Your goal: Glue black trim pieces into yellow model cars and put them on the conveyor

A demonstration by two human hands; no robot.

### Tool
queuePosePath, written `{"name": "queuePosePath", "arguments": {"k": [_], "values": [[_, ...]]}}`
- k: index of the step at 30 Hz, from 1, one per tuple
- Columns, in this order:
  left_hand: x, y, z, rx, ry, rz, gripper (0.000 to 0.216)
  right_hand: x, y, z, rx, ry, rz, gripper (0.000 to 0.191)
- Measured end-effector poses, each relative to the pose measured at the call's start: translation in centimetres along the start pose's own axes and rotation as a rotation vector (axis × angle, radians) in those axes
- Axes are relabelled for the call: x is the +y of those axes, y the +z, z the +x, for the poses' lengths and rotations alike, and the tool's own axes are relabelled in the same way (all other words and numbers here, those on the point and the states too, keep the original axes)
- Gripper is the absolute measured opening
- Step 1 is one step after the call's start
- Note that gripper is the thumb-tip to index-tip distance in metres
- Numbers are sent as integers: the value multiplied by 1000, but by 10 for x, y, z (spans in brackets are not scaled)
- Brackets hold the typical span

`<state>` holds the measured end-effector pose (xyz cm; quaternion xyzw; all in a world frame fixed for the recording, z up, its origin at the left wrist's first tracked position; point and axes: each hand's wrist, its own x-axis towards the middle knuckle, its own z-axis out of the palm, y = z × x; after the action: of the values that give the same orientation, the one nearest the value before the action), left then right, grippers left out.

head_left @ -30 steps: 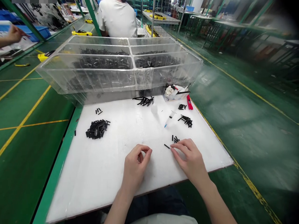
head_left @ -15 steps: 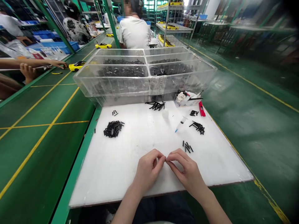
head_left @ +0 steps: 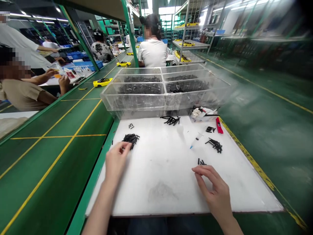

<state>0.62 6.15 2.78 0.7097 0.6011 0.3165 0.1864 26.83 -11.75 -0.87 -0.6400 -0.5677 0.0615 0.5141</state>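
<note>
My left hand [head_left: 116, 161] is at the near edge of a pile of short black strips [head_left: 130, 138] on the left of the white board [head_left: 156, 176]. Its thumb and forefinger are closed together; what they pinch, if anything, is hidden. My right hand [head_left: 216, 186] hovers over the right side of the board, thumb and forefinger closed at the tips. Anything between them is too small to name. Just beyond its fingers lie a few black strips [head_left: 201, 161], partly covered. Farther back is a larger heap of black pieces [head_left: 215, 145].
A syringe with a blue tip [head_left: 195, 141] and a red tool [head_left: 219, 125] lie at the board's right. Clear divided bins [head_left: 139, 101] of black parts stand behind. Yellow model cars [head_left: 102, 82] sit on the green conveyor [head_left: 56, 156]. Co-workers sit left and ahead.
My hands have parted from their meeting point at the middle front. The left has gone to the strip pile, the right toward the small strip group. The view has tilted up and left.
</note>
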Motion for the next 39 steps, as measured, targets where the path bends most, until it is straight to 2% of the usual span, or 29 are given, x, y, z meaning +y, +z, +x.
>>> {"name": "queuePosePath", "arguments": {"k": [4, 7, 9, 12, 16, 19, 21, 23, 26, 28, 32, 39], "values": [[-13, -17, 26, 56, -59, 149, 27, 24, -33, 30, 94, 23, -249, 10], [-8, -13, 21, 48, -83, 251, 35, 52, -50, 63, 8, -62, -505, 20], [-1, -6, 7, 23, -58, 208, 35, 72, -52, 84, -74, -124, -571, 21], [12, 9, -26, -68, -7, 21, 33, 93, -46, 109, -205, -242, -608, 20], [35, 32, -76, -195, 86, -184, 31, 99, -43, 127, -290, -408, -583, 28], [52, 42, -98, -273, 135, -287, 30, 81, -47, 115, -220, -417, -495, 23], [65, 42, -104, -323, 125, -360, 31, 57, -49, 93, -101, -239, -328, 15], [78, 39, -107, -395, 86, -447, 31, 25, -47, 66, -158, -80, -128, 9], [93, 34, -109, -537, 17, -599, 33, -20, -38, 34, -354, -8, 162, 3], [99, 32, -111, -621, -13, -684, 34, -39, -31, 24, -394, 78, 275, 2], [102, 30, -118, -648, -18, -753, 33, -50, -28, 18, -397, 198, 356, 15], [101, 24, -121, -644, -29, -802, 29, -55, -29, 16, -441, 182, 384, 15]]}}
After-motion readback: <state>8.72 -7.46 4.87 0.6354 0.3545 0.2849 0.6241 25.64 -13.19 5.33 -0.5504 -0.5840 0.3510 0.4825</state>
